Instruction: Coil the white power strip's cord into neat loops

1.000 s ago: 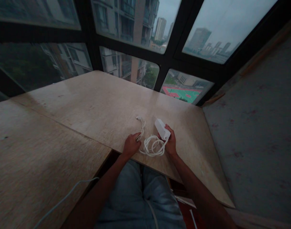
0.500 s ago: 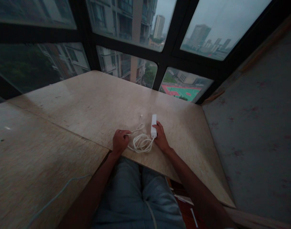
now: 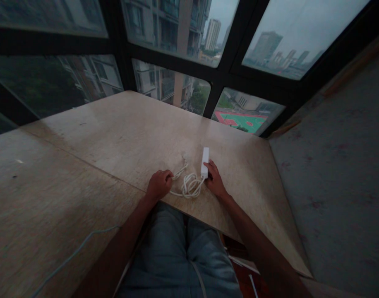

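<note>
A white power strip (image 3: 205, 161) lies on the pale stone-patterned surface, long side pointing toward the window. My right hand (image 3: 214, 179) grips its near right side, the thumb over the top edge. From the strip's near end comes a white cord (image 3: 191, 186), heaped in loose, tangled loops between my hands. My left hand (image 3: 160, 183) is closed on a part of that cord to the left of the loops. A cord section runs from those fingers up and to the right, ending near a small pale piece too faint to make out.
The stone-patterned surface (image 3: 115, 140) reaches to dark-framed windows (image 3: 173, 62). A patterned wall (image 3: 326, 186) bounds the right side. A thin pale blue cord (image 3: 74, 252) lies at lower left. My legs (image 3: 180, 256) are below the near edge, beside an opening with reddish contents (image 3: 247, 275).
The cord loops have drawn into a narrower, more tangled heap. My left hand has turned slightly, still closed on the cord. The view has shifted a little; the right hand stays on the power strip.
</note>
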Motion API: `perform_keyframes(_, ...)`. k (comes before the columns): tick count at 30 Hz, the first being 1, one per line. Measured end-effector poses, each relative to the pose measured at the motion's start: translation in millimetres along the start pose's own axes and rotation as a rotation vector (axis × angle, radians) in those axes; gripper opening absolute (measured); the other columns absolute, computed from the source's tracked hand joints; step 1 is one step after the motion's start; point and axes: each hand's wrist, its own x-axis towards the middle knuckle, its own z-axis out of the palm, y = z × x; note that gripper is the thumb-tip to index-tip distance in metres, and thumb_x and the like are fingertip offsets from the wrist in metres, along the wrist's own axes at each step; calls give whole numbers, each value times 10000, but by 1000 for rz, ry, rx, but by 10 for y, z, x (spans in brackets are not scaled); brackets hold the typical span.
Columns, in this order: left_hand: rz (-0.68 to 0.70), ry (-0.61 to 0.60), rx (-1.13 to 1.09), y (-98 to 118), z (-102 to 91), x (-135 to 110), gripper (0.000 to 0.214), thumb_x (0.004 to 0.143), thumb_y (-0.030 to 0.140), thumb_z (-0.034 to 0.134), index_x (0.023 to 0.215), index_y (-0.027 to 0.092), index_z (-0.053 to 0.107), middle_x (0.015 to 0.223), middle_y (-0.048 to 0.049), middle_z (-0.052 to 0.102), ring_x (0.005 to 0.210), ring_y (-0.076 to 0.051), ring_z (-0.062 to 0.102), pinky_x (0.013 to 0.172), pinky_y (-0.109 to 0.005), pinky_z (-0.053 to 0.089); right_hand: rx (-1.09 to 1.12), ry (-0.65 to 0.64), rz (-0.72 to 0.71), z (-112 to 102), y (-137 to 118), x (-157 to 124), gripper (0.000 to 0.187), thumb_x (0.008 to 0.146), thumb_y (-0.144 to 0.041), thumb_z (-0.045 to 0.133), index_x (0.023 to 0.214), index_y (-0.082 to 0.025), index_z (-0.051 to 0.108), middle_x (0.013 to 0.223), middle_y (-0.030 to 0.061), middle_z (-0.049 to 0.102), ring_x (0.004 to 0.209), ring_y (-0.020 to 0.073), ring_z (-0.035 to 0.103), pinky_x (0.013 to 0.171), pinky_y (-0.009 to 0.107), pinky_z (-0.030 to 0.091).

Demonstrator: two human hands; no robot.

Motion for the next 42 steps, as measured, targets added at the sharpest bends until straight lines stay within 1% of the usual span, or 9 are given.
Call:
perform_keyframes(3,18,-30,17,32,-32,-46,298,852,288,487,1073,150,630,861,-81,676,860,-223,604,816,-345,453,32,24,61,-10,-29,-55,623,742,-60,454,1334,-240,524,1518,58,336,1422,207,282,1169,442,236)
perform_keyframes(7,46,-63,64,56,19,-9,567,806,413,594,1277,106,520,1068,-140,656,1003,-263,590,918,-390,444,104,42,133,-19,-58,-121,638,736,-97,478,1352,-256,513,1502,54,368,1394,200,336,1165,428,256)
perform_keyframes(11,131,-170,20,98,120,125,560,761,288,613,1296,153,515,1200,-132,618,1099,-261,568,970,-387,436,169,75,249,-66,-66,-139,543,773,-176,493,1303,-272,564,1477,40,413,1392,215,339,1168,454,244)
perform_keyframes(15,82,-170,-10,147,170,226,525,685,98,545,1205,157,582,1152,-132,643,1061,-246,592,957,-357,436,152,98,305,-77,-124,-104,425,840,-365,558,1246,-245,599,1414,83,484,1363,261,379,1129,504,297)
perform_keyframes(20,-26,-195,-23,213,127,239,205,640,154,561,812,172,672,770,-58,670,773,-224,621,751,-316,474,55,125,251,64,-273,-48,657,758,-404,679,1350,-198,482,1375,136,499,1273,278,470,1091,483,357)
perform_keyframes(23,-82,-149,-242,221,66,211,199,638,186,520,754,154,679,671,-14,632,667,-184,598,638,-271,456,3,153,235,147,-298,-12,650,752,-306,656,1363,-188,468,1377,142,491,1278,276,460,1108,474,334)
perform_keyframes(28,-231,-91,-850,213,-145,67,394,577,221,555,927,127,709,580,21,599,518,-124,527,510,-229,401,147,183,253,172,-142,93,610,746,-294,642,1329,-197,492,1361,117,517,1233,244,504,1075,440,378)
perform_keyframes(34,-312,-64,-1032,153,-424,-170,466,590,203,602,1043,122,677,569,46,549,449,-89,500,467,-218,364,363,367,366,157,52,283,620,691,-332,688,1256,-159,502,1288,134,570,1076,231,594,943,416,484)
perform_keyframes(42,-386,-10,-1195,55,-408,-368,456,526,133,512,969,139,622,574,61,530,392,-90,480,432,-233,353,479,605,424,174,83,363,644,649,-279,688,1244,-138,488,1245,150,594,1043,222,622,953,424,477)
